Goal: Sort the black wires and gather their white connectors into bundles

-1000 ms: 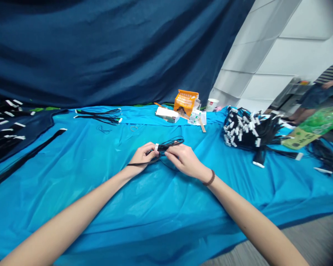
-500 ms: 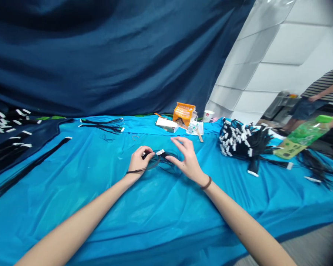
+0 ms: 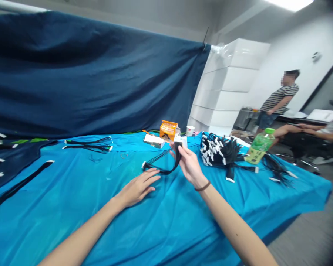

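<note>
A black cable bundle with white connectors curves above the blue cloth, between my hands. My right hand pinches its upper end just below a white connector. The other end, also with a white connector, hangs to the left near the fingertips of my left hand. My left hand is palm down over the cloth with its fingers spread; whether it touches the cable is unclear.
A pile of black cables and a green bottle stand on the right. At the back are an orange bag, a white box and a paper cup. More cables lie left. Two people are beyond the table.
My right hand has closed on the cable end and lifted it. My left hand has let go and opened. The view has tilted up and turned right.
</note>
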The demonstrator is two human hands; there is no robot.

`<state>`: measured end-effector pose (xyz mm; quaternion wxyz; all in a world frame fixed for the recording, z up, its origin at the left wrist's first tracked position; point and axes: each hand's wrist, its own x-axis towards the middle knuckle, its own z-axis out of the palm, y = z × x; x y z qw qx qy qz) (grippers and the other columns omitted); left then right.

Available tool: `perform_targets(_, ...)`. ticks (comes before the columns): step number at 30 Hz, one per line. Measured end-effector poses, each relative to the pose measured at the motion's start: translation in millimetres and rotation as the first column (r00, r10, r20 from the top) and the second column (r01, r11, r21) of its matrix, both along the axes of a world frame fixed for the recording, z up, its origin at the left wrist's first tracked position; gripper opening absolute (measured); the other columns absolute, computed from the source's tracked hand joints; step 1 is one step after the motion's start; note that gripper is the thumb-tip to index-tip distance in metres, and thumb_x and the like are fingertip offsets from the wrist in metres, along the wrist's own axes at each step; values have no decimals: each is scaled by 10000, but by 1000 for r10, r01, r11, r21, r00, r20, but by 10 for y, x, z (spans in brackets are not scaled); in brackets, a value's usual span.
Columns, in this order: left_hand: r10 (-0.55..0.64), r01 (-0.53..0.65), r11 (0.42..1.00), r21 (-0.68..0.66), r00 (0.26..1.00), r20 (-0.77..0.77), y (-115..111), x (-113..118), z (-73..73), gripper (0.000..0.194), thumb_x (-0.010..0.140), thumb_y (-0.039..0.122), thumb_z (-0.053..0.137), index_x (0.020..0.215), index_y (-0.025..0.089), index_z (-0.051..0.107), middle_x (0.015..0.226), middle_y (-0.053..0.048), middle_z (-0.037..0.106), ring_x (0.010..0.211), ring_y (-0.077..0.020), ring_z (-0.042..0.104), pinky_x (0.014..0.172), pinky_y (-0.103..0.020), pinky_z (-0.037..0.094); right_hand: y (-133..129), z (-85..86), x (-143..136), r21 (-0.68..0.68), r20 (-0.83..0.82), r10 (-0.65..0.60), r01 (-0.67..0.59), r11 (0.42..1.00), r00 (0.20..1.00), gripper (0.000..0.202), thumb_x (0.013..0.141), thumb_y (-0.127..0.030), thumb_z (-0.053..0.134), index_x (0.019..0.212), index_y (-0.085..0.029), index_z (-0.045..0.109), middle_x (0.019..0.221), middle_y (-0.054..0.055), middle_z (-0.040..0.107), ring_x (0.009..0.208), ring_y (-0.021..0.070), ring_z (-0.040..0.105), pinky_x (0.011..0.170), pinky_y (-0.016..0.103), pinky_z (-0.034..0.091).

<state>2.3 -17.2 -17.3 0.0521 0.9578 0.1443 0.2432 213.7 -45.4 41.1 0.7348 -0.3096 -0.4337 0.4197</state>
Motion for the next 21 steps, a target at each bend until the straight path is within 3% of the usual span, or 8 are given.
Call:
perform_targets(3, 63, -63, 998, 3, 997, 38, 5, 1, -2, 409, 866, 263, 383, 1274, 241, 397, 1336, -84, 420, 1257, -204, 336, 1022, -402, 337, -74, 281, 360, 137, 48, -207, 199, 970, 977, 280, 692, -356, 673, 904, -174, 660, 978, 52, 650, 988, 203, 576, 894, 363, 467)
perform_targets(5, 98, -98, 995, -12, 994, 53, 26, -3, -12, 385, 866, 267, 383, 1248, 244, 428, 1317, -83, 434, 1239, -207, 355, 1017, -404, 343, -107, 518, 661, 262, 64, -391, 363, 894, 918, 259, 716, -349, 653, 894, -161, 655, 948, 45, 657, 925, 182, 598, 912, 366, 448)
perform_targets(10, 105, -103, 993, -55, 994, 39, 74, 6, -56, 358, 869, 271, 376, 1215, 251, 466, 1264, -86, 466, 1196, -204, 392, 998, -389, 359, -12, 1107, 1483, 573, -32, -814, 678, 461, 580, 259, 820, -312, 509, 958, -127, 625, 925, 64, 653, 875, 150, 611, 892, 335, 439)
perform_targets(12, 95, -93, 993, -70, 995, 38, 86, 13, -70, 350, 867, 274, 379, 1202, 248, 478, 1249, -90, 477, 1179, -208, 406, 987, -387, 367, 63, 1181, 1747, 616, -33, -908, 724, 310, 417, 324, 847, -312, 442, 1012, -94, 616, 1001, 114, 636, 953, 150, 590, 891, 275, 419)
perform_targets(13, 92, -89, 993, -76, 995, 42, 91, 16, -75, 344, 866, 276, 382, 1193, 248, 487, 1238, -91, 484, 1169, -210, 414, 980, -388, 372, 97, 1154, 1848, 612, 26, -940, 739, 284, 339, 359, 855, -316, 417, 1051, -78, 601, 1058, 133, 615, 1001, 153, 571, 903, 254, 401)
perform_targets(15, 94, -90, 992, -86, 994, 47, 99, 17, -81, 331, 864, 280, 386, 1172, 245, 502, 1219, -92, 497, 1151, -211, 426, 970, -391, 377, 150, 979, 1981, 502, 356, -917, 792, 348, 178, 399, 867, -307, 389, 1137, -63, 553, 1124, 142, 588, 1045, 176, 548, 894, 258, 402)
perform_targets(16, 98, -94, 991, -90, 994, 45, 102, 15, -83, 324, 865, 280, 384, 1162, 241, 508, 1211, -93, 500, 1145, -210, 428, 967, -390, 379, 167, 849, 2017, 416, 585, -805, 814, 405, 101, 404, 867, -305, 379, 1154, -74, 545, 1110, 127, 602, 1030, 193, 556, 869, 278, 422)
perform_targets(21, 112, -111, 988, -104, 994, 6, 105, -9, -83, 307, 879, 282, 354, 1134, 217, 511, 1204, -94, 488, 1152, -192, 407, 972, -371, 368, 160, 300, 1941, 278, 818, -564, 783, 557, 111, 139, 648, -195, 612, 681, -96, 702, 658, 89, 685, 748, 280, 642, 759, 358, 477)
